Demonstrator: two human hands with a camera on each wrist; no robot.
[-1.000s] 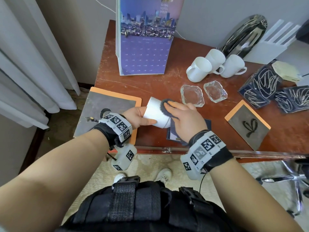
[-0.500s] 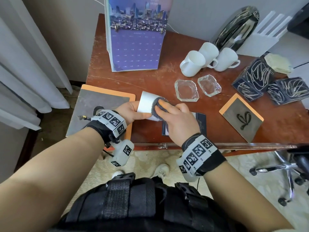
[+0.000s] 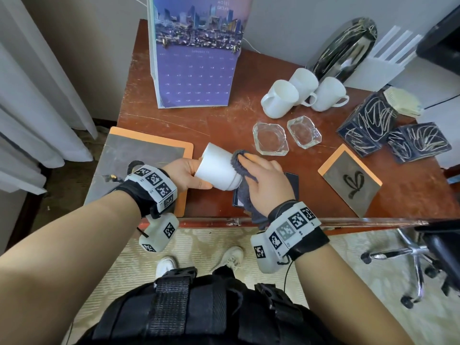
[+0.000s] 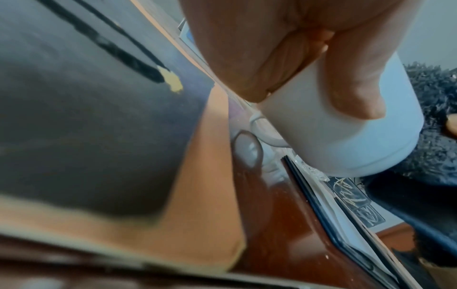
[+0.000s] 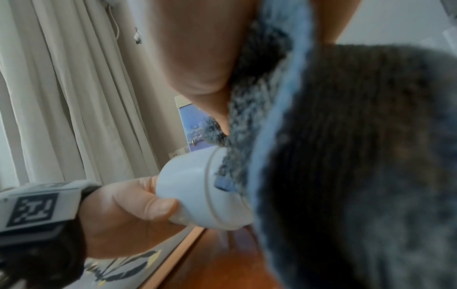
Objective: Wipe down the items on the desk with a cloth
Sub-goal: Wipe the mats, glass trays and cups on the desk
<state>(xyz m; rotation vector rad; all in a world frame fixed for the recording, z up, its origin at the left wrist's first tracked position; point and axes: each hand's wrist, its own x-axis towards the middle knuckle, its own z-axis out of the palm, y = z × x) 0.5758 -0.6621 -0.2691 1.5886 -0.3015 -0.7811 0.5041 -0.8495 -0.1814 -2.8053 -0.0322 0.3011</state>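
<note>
I count four white mugs: three clustered [image 3: 302, 92] at the back of the desk [image 3: 214, 120], and the fourth mug [image 3: 217, 171] lifted on its side over the front edge. My left hand [image 3: 185, 174] is curled round its open end, thumb along the wall. My right hand [image 3: 267, 181] presses the grey cloth [image 3: 240, 161] against the mug's base, fingers fairly straight over the fabric, thumb pinning it; the rest of the cloth hangs past the desk edge. Two glass ashtrays [image 3: 270, 138] sit just behind the mug. Two orange-bordered boards: the larger board [image 3: 139, 155] overhangs the left front corner, the smaller board [image 3: 349, 179] lies right. One calendar [image 3: 196, 70] stands at the back. Bare wood lies between calendar and mug.
</note>
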